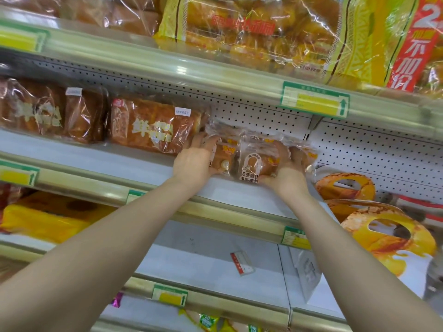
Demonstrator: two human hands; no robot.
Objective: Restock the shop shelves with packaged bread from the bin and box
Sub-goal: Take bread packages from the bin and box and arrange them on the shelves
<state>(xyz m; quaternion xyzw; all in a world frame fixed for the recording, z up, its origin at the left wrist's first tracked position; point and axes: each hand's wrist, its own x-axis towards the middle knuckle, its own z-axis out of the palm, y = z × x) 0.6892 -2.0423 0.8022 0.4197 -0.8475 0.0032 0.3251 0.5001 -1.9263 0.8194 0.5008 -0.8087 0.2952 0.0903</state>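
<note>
At the front edge of the middle shelf (pixel 100 159), the left hand (pixel 194 161) and the right hand (pixel 287 174) curl their fingers around the two ends of a bundle of small bread packets (pixel 251 159), I think so that no packet slips while it is set down. Further in, toward the shelf's left, lie brown loaves (pixel 153 130), leaving a gap. Behind the shelf stands the dotted back wall (pixel 263 113).

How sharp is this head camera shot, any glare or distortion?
Head view: the left price tag is motion-blurred; the bread packs between left hand and right hand read fairly sharp; glare streaks the top-shelf bread bag; the shelf rail bows, wide-angle lens.
</note>
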